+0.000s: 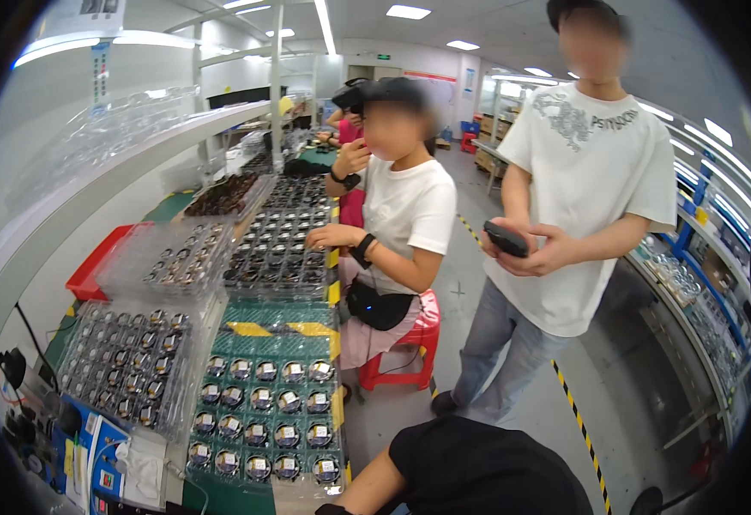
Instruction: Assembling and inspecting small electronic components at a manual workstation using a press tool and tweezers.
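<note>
Neither of my hands is in view. At the lower edge a black-sleeved arm [375,485], which looks like my right one, reaches down and left beside the bench, with a dark band at the cut-off wrist. Nearest to it lies a clear plastic tray [259,412] on a green mat, holding rows of round, dark-rimmed parts with pale labels. Another clear tray [126,369] of similar parts sits to its left. Farther along the bench, a filled tray [281,240] lies beside a seated person's hand [334,236].
A seated co-worker [405,197] is on a red stool [405,348]. Another person [581,197] stands in the aisle, holding a dark rounded device [506,239]. A red bin [92,270] and blue-and-white equipment [105,455] are at the left. Shelving [693,283] lines the right.
</note>
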`<state>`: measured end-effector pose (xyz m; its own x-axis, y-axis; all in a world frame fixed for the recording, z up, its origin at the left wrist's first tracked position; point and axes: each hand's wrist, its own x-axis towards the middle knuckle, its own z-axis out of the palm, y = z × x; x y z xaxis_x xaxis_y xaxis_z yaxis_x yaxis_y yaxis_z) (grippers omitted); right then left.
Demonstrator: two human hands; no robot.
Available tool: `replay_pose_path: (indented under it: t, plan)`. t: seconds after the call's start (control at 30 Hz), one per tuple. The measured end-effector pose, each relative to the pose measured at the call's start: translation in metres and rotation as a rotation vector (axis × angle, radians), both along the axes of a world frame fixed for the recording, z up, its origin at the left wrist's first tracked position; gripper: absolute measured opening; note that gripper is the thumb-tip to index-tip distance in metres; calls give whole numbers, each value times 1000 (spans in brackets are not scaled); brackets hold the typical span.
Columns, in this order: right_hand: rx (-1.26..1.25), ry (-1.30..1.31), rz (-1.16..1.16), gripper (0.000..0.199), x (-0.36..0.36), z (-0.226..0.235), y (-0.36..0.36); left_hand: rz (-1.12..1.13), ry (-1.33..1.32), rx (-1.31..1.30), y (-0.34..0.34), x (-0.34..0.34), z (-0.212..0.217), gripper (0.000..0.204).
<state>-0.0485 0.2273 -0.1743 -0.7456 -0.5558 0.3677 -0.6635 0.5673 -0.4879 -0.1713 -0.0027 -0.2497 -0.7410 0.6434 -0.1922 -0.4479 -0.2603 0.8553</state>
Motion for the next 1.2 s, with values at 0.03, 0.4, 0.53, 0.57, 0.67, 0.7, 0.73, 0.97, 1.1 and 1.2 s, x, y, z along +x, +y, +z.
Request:
replay_pose_path:
  t: [0.03, 0.4, 0.53, 0.57, 0.67, 0.7, 0.73, 0.97, 1.1, 1.2]
  plan:
    - [36, -6, 17, 30, 1, 6, -1, -142, -48, -27, -8, -4, 7, 24]
    - [-792, -517, 215, 38, -8, -41, -5, -610, -1020, -255, -32, -129, -145, 41]
    - [-1005, -610, 281, 41, -16, -80, -11, -622, -861, -236, -26, -130, -152, 41]
    - [-1025, -600, 293, 42, -16, -86, -10, -629, -821, -234, -22, -132, -154, 42]
    - [-1088, -573, 341, 44, -18, -95, -7, -638, -705, -227, -18, -139, -159, 42]
    - [-1109, -565, 360, 45, -18, -96, -7, -638, -667, -225, -18, -141, -161, 42]
    - [-1130, -558, 380, 46, -19, -96, -6, -637, -629, -223, -19, -142, -163, 42]
    - [-1189, -563, 403, 48, -12, -89, -3, -613, -380, -197, -28, -147, -181, 44]
    - [-1107, -544, 366, 47, -11, -86, -1, -588, -244, -183, -38, -148, -193, 44]
    - [-986, -509, 328, 44, -12, -77, 1, -562, -143, -175, -49, -150, -202, 45]
